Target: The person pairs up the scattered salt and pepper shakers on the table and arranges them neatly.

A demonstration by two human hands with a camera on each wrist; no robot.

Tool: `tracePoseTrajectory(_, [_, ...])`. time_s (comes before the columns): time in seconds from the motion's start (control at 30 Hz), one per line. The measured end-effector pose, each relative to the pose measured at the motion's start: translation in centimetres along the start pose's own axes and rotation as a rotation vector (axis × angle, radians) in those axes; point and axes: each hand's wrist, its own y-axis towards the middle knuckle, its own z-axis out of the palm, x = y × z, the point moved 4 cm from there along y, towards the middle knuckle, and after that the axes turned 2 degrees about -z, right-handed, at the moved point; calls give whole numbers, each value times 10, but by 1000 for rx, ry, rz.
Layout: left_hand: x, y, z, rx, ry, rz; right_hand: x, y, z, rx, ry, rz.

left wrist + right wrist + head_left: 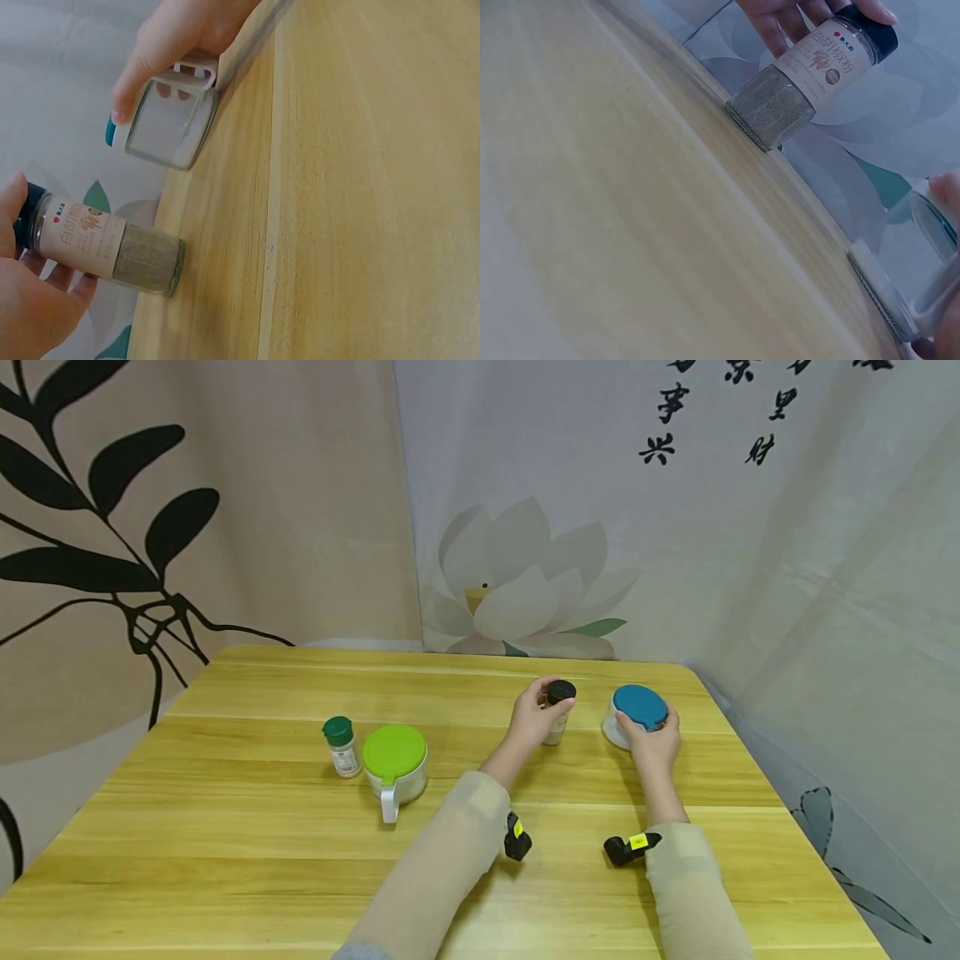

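My left hand (533, 717) grips a glass pepper shaker (148, 257) by its black cap (561, 691). The shaker has a pale printed label and grey-brown powder inside; its base is right at the tabletop in the right wrist view. To the right, my right hand (654, 739) holds a clear glass seasoning jar (166, 124) with a blue lid (640, 705). Thumb and fingers lie around the jar's sides, near its white handle (196, 71). White contents cover the bottom of the jar. Both containers stand upright, a short gap apart, toward the back of the table.
On the left of the wooden table (247, 843) stand a small green-capped shaker (343, 748) and a seasoning jar with a lime-green lid (395, 753), its white handle facing the near side. A printed curtain (525, 460) hangs behind the table's back edge.
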Motion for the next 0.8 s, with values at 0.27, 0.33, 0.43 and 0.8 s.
tracePoseTrajectory(0.27, [-1,-2,-1,9,-10,-10,1,-1,-1,-14,1,-12])
tracePoseTrajectory(0.33, [-1,-3,-2,12,-12,-10,2,-2,-1,-18,-4,-12])
tracePoseTrajectory(0.43, [-2,-4,-2,16,-13,-8,4,-3,-1,-26,-9,-19])
tracePoseTrajectory(0.8, [-10,-6,-4,9,-30,21,8,-6,4,-28,-2,-54])
